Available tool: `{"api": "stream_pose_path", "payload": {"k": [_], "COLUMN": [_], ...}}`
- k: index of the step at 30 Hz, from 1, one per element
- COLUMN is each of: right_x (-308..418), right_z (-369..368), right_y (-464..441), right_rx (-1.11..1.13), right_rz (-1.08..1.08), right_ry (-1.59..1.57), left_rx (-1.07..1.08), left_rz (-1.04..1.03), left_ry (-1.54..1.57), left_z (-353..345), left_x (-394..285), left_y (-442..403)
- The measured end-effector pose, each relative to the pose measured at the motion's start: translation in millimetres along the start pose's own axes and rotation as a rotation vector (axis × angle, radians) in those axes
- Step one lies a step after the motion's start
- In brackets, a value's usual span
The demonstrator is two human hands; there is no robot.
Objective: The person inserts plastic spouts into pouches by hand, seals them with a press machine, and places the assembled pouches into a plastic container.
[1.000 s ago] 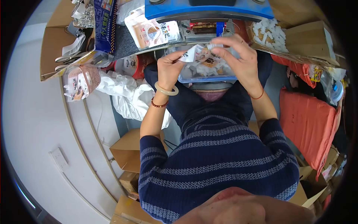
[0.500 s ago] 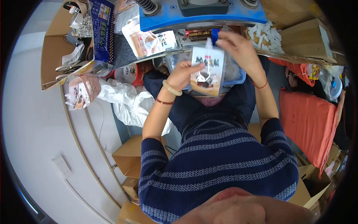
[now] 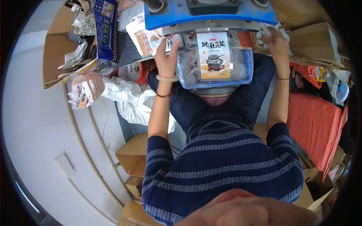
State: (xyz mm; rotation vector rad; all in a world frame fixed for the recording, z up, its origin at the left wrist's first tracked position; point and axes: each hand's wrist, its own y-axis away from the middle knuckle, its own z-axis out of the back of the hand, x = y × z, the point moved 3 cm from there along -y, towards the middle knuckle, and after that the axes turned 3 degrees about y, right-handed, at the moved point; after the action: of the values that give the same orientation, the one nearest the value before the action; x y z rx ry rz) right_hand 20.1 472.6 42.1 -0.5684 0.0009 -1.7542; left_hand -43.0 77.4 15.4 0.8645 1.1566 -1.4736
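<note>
A spout pouch (image 3: 214,56) with a printed black pot and large characters hangs upright at the front of the blue press (image 3: 211,23), its top end under the metal bar. Neither hand touches it. To its left, my left hand (image 3: 166,58) has thumb and fingers apart over the edge of the flat pouches (image 3: 145,39); whether a fingertip touches one is unclear. Over on the right, my right hand (image 3: 278,47) reaches into the heap of small white plastic pieces (image 3: 260,39), fingers loosely bent and apart, tips partly lost among the pieces.
Below the hanging pouch, a blue-rimmed bin (image 3: 247,77) lined with plastic rests between my legs. Cardboard boxes (image 3: 315,43) flank the bench. A dark blue packet (image 3: 105,32) stands at the left. A red padded bundle (image 3: 315,128) leans at the right.
The pouch has left my left hand and now hangs at the press. My left hand has moved left to the flat pouches, my right hand right to the white pieces.
</note>
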Motion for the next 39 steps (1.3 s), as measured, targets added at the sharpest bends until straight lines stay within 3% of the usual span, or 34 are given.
{"api": "stream_pose_path", "payload": {"k": [2,3,5,6,8,10,12,14,16,17,20,21,23,25,26,28,31,33,35,36,38,39], "right_x": [-0.3,9.3,34.8,50.0,92.4,128.5,153.9,173.0,192.9,198.4,194.3,189.2,181.8,172.4,167.7,145.8,112.6,90.8,50.6,35.8,18.3,12.3], "right_z": [9.1,18.0,37.1,42.9,49.4,32.5,11.6,19.4,51.4,54.9,53.2,56.1,45.7,32.6,28.0,21.8,45.6,48.4,24.2,11.5,-11.4,-14.9], "right_y": [3.6,9.9,24.1,33.4,51.3,73.7,82.6,72.5,54.1,50.8,37.9,34.4,38.9,35.7,34.4,26.6,21.2,18.0,6.6,5.4,-0.9,-2.5], "right_rx": [-0.091,-0.091,-0.098,-0.097,-0.020,0.106,0.296,0.271,-0.039,-0.056,0.054,0.139,0.251,0.476,0.473,0.229,-0.058,-0.062,0.158,0.161,0.132,0.181], "right_rz": [-0.112,-0.109,-0.154,-0.157,0.058,0.177,0.088,0.145,0.489,0.515,0.619,0.733,0.697,0.605,0.606,0.267,0.327,0.211,0.001,-0.002,0.246,0.244], "right_ry": [-0.114,-0.115,-0.309,-0.305,-0.631,-0.612,-0.731,-0.753,-0.740,-0.737,-0.591,-0.411,-0.420,-0.455,-0.452,-0.354,0.019,0.169,0.200,0.191,0.073,-0.009], "left_rx": [0.023,0.100,0.185,0.117,0.052,0.036,0.101,0.167,0.227,0.254,0.319,0.463,0.748,0.829,0.791,0.664,0.599,0.519,0.498,0.487,0.512,0.555], "left_rz": [-0.480,-0.548,-0.566,-0.542,-0.325,-0.278,-0.157,-0.046,0.080,0.099,0.100,0.188,0.340,0.522,0.596,0.780,0.924,0.899,0.895,0.841,0.776,0.693], "left_ry": [-0.473,-0.702,-0.643,-0.571,-0.414,-0.360,-0.097,0.027,0.151,0.201,0.216,0.212,0.253,0.451,0.557,0.761,0.953,0.985,0.960,0.946,0.823,0.571], "left_z": [12.3,13.7,30.2,35.3,41.5,39.7,35.4,30.2,22.5,20.0,14.7,10.4,2.5,-13.4,-21.7,-37.5,-59.1,-68.1,-70.1,-71.8,-66.0,-56.5], "left_x": [9.3,14.1,28.4,27.0,12.1,-14.8,-33.5,-56.7,-71.9,-78.3,-85.8,-79.0,-64.3,-51.8,-45.8,-38.2,-18.3,-19.0,-12.4,-6.7,-3.4,20.7], "left_y": [3.8,15.0,26.4,26.3,30.2,33.1,36.9,43.9,51.0,53.3,49.5,47.6,47.2,51.9,54.0,46.3,15.1,7.3,6.9,9.8,17.8,19.7]}}
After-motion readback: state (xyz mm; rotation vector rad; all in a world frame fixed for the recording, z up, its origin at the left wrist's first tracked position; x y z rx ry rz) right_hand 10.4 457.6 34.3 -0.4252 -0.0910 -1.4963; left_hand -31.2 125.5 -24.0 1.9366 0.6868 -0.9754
